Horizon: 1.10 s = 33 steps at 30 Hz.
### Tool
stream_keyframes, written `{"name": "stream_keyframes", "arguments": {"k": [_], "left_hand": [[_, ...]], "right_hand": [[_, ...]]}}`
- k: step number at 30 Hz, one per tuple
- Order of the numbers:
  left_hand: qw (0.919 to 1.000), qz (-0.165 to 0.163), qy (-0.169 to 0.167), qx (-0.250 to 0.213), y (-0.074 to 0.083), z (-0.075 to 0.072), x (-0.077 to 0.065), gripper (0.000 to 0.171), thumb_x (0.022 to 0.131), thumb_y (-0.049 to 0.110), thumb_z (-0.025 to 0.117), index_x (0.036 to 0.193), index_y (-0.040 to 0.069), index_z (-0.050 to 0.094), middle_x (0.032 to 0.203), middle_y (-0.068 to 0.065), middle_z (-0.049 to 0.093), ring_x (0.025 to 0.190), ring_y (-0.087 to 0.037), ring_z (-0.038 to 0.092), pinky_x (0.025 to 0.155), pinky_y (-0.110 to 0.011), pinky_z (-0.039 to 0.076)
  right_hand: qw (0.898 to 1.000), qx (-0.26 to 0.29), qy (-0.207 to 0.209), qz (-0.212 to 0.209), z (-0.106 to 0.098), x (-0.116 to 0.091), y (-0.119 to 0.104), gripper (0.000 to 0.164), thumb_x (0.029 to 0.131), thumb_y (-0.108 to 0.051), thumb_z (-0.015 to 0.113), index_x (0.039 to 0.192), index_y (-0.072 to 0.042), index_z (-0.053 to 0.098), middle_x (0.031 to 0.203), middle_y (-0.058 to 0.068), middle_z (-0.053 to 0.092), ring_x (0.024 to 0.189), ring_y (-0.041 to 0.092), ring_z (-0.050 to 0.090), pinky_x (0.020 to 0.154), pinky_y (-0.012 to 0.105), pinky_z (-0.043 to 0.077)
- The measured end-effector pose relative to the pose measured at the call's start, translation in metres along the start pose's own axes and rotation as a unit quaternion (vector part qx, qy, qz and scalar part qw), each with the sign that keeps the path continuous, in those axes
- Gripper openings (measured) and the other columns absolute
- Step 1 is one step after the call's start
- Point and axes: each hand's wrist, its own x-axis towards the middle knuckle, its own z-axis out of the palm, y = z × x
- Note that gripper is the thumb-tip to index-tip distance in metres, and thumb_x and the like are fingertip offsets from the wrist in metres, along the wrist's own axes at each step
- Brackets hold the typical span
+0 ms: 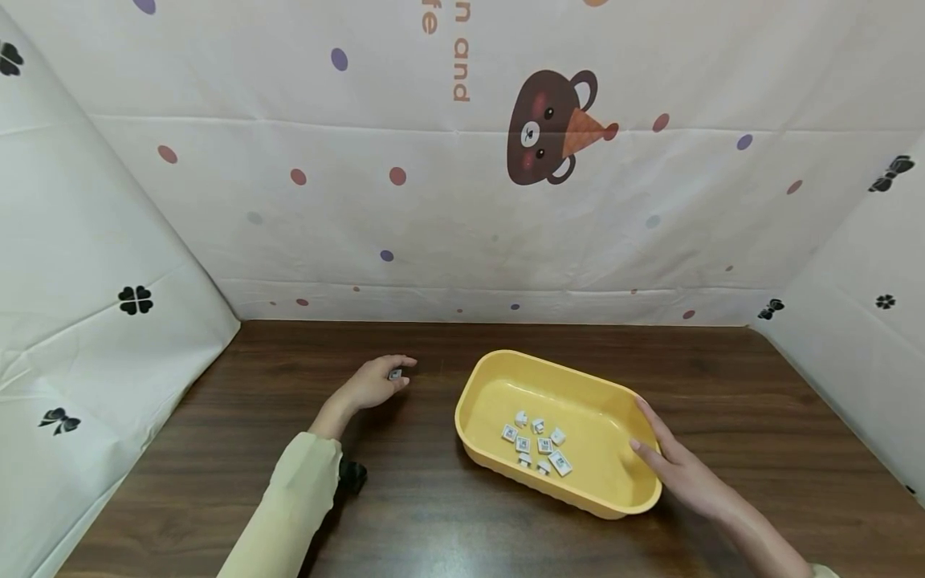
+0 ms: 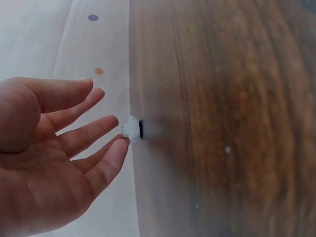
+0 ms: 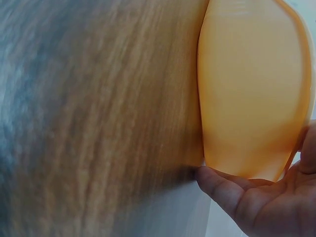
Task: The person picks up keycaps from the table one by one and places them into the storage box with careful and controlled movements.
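Observation:
On the table's left half, a small white piece with a dark printed face (image 1: 395, 374) lies between the spread thumb and fingers of my left hand (image 1: 372, 380). In the left wrist view the fingers are loosely bent, and the white piece (image 2: 132, 128) stands at the fingertips, not pinched. My right hand (image 1: 679, 466) grips the right end of a yellow plastic tray (image 1: 614, 385), thumb over the rim and fingers along the outside wall. Several similar small white pieces (image 1: 545, 445) lie grouped in the tray's left part, some face up, some on their sides.
The brown wooden table (image 1: 412, 514) runs back to a white printed cloth (image 1: 448, 217), with cloth sides at left and right. A black object (image 1: 352, 477) sits by the left wrist.

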Motion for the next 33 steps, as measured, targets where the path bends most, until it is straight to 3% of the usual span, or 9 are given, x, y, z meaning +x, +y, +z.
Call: {"name": "stream_keyframes", "arguments": {"k": [6,12,17,26,33], "left_hand": [[0.9995,0.022,0.024,0.001,-0.003,-0.002,0.001,0.033,0.091,0.008,0.053,0.124,0.006,0.055,0.128,-0.018,0.050,0.121,-0.040,0.040,0.094,-0.052,0.036],[0.9983,-0.007,0.010,-0.057,-0.011,0.000,0.008,0.035,0.090,0.002,0.052,0.125,0.005,0.054,0.126,-0.015,0.051,0.111,-0.031,0.047,0.088,-0.044,0.041],[0.9967,-0.018,0.004,-0.079,-0.014,0.000,0.012,0.036,0.087,-0.005,0.050,0.122,0.000,0.055,0.120,-0.017,0.054,0.101,-0.027,0.052,0.081,-0.037,0.044],[0.9974,-0.029,-0.016,-0.064,-0.014,0.001,0.013,0.030,0.081,-0.009,0.056,0.110,-0.003,0.061,0.096,-0.011,0.059,0.085,-0.019,0.052,0.069,-0.028,0.044],[0.9985,-0.036,-0.020,-0.036,-0.011,0.001,0.011,0.024,0.084,-0.005,0.057,0.106,-0.001,0.064,0.100,-0.009,0.063,0.087,-0.019,0.055,0.071,-0.030,0.046]], "right_hand": [[1.000,0.003,-0.001,-0.002,0.000,-0.001,0.000,0.066,0.098,-0.025,0.042,0.148,-0.020,0.000,0.149,0.024,-0.001,0.130,0.041,0.003,0.081,-0.004,0.013],[1.000,0.006,-0.003,-0.004,0.000,-0.001,0.001,0.066,0.098,-0.025,0.042,0.148,-0.019,0.000,0.149,0.024,-0.002,0.130,0.041,0.002,0.082,-0.004,0.014],[1.000,0.007,-0.005,-0.001,0.000,-0.001,0.000,0.066,0.098,-0.025,0.042,0.148,-0.018,-0.001,0.148,0.026,-0.003,0.130,0.042,0.001,0.081,-0.004,0.014],[1.000,0.005,-0.007,0.006,0.000,0.000,0.000,0.066,0.098,-0.025,0.042,0.148,-0.017,-0.001,0.148,0.026,-0.003,0.130,0.043,0.002,0.080,-0.004,0.013],[1.000,-0.001,-0.004,0.006,0.000,-0.001,0.000,0.066,0.098,-0.026,0.042,0.148,-0.018,-0.001,0.148,0.027,-0.002,0.130,0.044,0.003,0.080,-0.004,0.013]]}}
